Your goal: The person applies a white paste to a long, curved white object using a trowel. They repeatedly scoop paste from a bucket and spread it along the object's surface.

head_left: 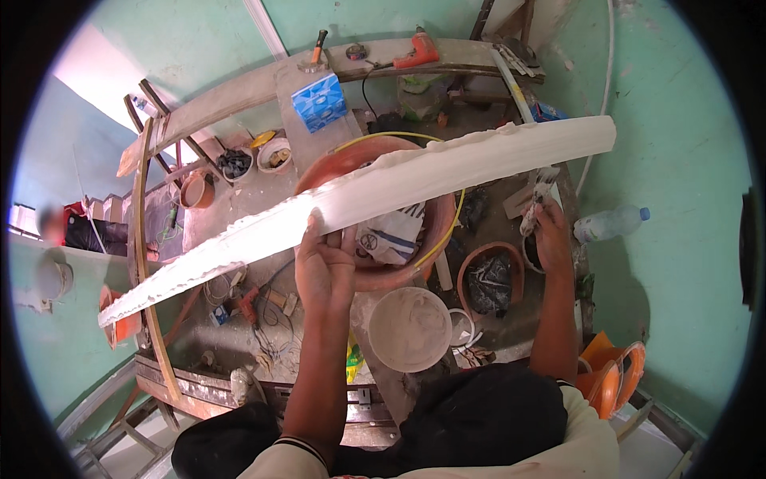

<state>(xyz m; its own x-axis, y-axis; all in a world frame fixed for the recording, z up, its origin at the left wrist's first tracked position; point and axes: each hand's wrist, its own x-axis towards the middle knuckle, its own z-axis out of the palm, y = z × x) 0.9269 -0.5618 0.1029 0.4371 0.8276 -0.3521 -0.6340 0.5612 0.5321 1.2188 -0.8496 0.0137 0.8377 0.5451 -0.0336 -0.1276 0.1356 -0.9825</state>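
A long white plaster moulding [447,170], ragged along its far edge, slants across the view from lower left to upper right. My left hand [325,267] grips it from below near its middle, thumb against the near face. Under its right part, my right hand [552,231] is closed around a plaster-caked brush [542,185], its bristles up and just below the moulding. Beneath the moulding stands a wide terracotta-coloured basin [363,279] with a printed sack [391,239] inside. Nearer to me is a round bucket of pale plaster mix [409,329].
A hammer [317,49], an orange-red drill [417,50] and a blue box [319,102] lie at the back. A plastic bottle [610,224] stands right of my right hand. Cords and a red power tool [249,306] lie at left. Another person [80,227] is far left.
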